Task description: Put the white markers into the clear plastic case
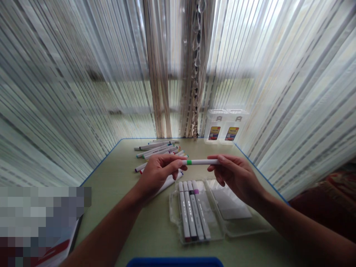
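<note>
A white marker (204, 162) with a green band is held level above the table, gripped at both ends. My left hand (161, 170) pinches its banded end, and my right hand (233, 168) pinches the other. Below them lies an open clear plastic case (219, 226). Several white markers (191, 211) lie side by side in its left half, one with a black band and one with a purple band. The case's lid half (230, 204) lies folded out to the right. Behind my left hand, a loose pile of white markers (155, 150) with coloured ends is spread about, partly hidden by that hand.
Two clear plastic cases (226, 126) with labels stand upright at the table's back right. String curtains (111, 74) hang behind the pale green table (108, 178). A blue object (175, 262) shows at the front edge, and a blurred-out item (39, 226) lies at the left.
</note>
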The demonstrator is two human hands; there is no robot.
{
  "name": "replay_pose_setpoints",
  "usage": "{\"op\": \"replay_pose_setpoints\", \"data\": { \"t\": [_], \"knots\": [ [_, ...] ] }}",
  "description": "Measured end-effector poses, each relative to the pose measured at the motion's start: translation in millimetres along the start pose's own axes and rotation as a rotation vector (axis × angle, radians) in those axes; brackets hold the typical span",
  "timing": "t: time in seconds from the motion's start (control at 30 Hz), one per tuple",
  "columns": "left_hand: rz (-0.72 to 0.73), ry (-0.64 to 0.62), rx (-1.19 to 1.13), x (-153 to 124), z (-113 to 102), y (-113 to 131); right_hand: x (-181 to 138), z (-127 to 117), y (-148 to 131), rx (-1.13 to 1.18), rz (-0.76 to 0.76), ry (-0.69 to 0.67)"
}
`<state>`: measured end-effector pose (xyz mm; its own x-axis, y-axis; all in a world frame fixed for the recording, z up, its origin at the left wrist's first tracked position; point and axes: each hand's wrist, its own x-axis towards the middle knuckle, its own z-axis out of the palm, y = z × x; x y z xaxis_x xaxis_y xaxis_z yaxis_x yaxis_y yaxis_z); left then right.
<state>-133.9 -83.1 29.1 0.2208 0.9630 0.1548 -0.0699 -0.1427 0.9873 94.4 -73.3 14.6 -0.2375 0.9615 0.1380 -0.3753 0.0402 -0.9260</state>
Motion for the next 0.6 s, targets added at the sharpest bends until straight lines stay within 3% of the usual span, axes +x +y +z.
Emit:
{"op": "replay_pose_setpoints", "data": {
  "t": [0.43, 0.6],
  "knots": [
    [0.027, 0.018, 0.233, 0.1, 2.8, -1.0, -1.7, -1.8, 8.7, -0.109, -0.037, -0.054],
    [0.014, -0.012, 0.218, 0.3, 7.8, -4.2, -2.5, -1.3, 8.5, -0.244, -0.078, -0.066]
  ]
}}
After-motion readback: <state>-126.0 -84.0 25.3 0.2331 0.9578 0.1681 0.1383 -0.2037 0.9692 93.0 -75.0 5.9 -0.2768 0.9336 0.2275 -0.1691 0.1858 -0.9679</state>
